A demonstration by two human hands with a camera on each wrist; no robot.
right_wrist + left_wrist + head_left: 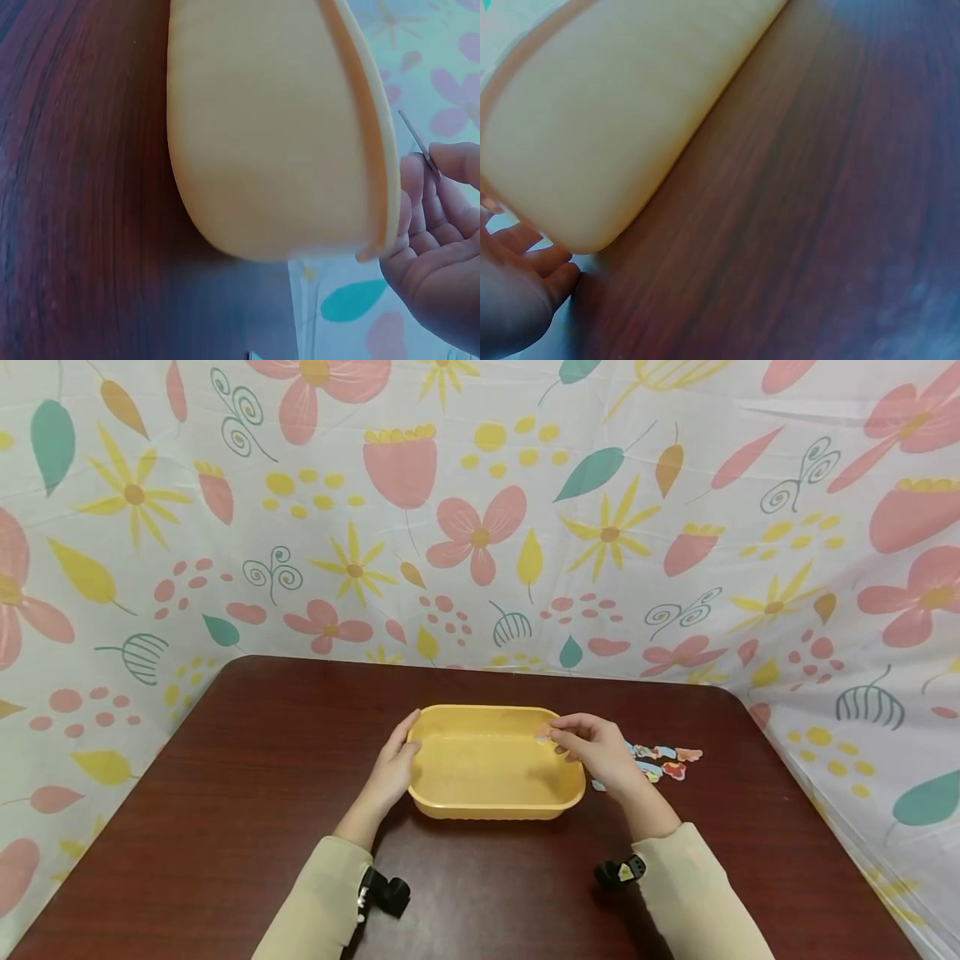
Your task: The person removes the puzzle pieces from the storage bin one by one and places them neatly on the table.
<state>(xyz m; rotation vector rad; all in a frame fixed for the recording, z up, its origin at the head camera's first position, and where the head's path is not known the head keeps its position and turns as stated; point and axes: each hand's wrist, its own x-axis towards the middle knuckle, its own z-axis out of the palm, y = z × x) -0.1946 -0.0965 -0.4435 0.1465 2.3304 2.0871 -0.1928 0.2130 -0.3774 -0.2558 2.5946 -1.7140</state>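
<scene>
A yellow plastic basin sits on the dark table. My left hand holds its left end, thumb on the rim and fingers along the outer wall. Over the basin's right end, my right hand pinches a small thin flat piece between thumb and fingers. In the right wrist view that piece appears edge-on, above the rim, so its print is hidden. Several colourful flat cutouts lie on the table just right of the basin, partly behind the right hand and wrist.
The brown wooden table reaches back to a floral curtain, which also hangs at both sides. A black wrist camera is strapped at the left sleeve, and another black device at the right one.
</scene>
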